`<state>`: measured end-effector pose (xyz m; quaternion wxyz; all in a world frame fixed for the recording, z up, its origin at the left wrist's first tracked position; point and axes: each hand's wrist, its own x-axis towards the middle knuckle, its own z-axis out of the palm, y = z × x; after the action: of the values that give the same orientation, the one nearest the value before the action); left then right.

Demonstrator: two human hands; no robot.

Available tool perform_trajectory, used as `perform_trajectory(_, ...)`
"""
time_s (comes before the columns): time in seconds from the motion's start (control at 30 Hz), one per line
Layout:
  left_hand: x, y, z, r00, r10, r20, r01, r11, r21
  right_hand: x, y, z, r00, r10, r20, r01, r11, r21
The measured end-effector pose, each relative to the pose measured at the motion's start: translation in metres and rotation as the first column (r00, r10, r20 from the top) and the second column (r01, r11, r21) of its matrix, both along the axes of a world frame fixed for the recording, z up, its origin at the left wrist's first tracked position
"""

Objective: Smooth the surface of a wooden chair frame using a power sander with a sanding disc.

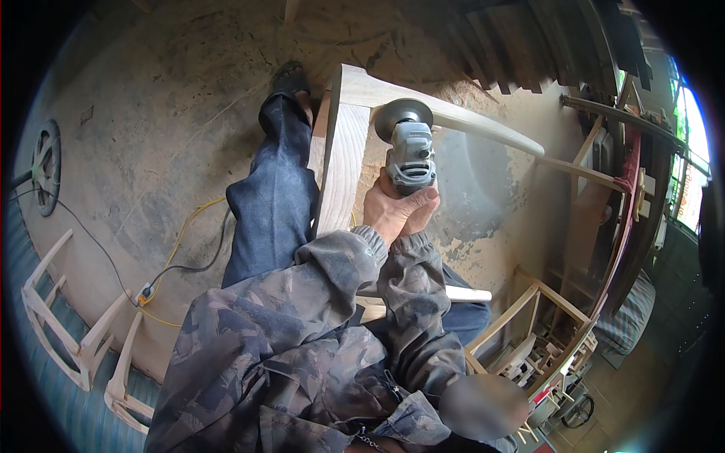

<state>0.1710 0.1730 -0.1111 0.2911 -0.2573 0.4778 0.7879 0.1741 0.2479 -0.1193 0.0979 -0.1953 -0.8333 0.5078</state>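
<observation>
An angle grinder [411, 151] with a grey body points away from me, gripped by both hands. My left hand [385, 213] is closed round the rear of its body. My right hand [421, 216] is closed on it too, pressed against the left and partly hidden. The grinder's round dark disc [402, 112] lies at the inner edge of a pale wooden frame, close to its corner joint; I cannot tell if it touches. One broad member [343, 162] of this frame runs toward me beside my leg. Another, a curved rail [483, 130], extends to the right.
A yellow cord [181, 240] and a black cable meet at a plug [143, 293] on the floor at left. Curved wooden frames [79, 351] stand at lower left near a wheel [47, 166]. At right is a wooden rack [559, 302] with offcuts. Dark planks [521, 45] lie at the far right.
</observation>
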Motion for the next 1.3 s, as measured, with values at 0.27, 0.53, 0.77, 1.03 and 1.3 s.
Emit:
perform_trajectory(0.27, 0.0, -0.003, 0.009, 0.998, 0.027, -0.049, -0.026, 1.0, 0.013, 0.002, 0.003, -0.005, 1.0, -0.007, -0.013, 0.006, 0.998, -0.069)
perform_trajectory(0.53, 0.0, -0.004, 0.006, 1.0, 0.009, -0.006, -0.009, 1.0, 0.007, 0.0, 0.0, 0.003, 1.0, 0.01, 0.025, -0.009, 1.0, -0.026)
perform_trajectory(0.77, -0.003, -0.004, 0.007, 0.998, 0.048, -0.031, -0.046, 0.998, 0.043, -0.003, -0.003, 0.001, 0.997, 0.014, -0.072, -0.023, 0.991, -0.133)
perform_trajectory(1.03, 0.0, -0.007, 0.004, 0.997, 0.064, -0.043, -0.061, 0.996, 0.057, -0.009, -0.014, 0.009, 0.997, -0.048, -0.061, 0.025, 0.942, -0.333)
perform_trajectory(1.3, -0.001, 0.001, 0.001, 1.0, 0.026, -0.008, -0.026, 0.999, 0.026, -0.007, -0.004, 0.018, 0.997, 0.07, -0.039, -0.069, 0.997, 0.015)
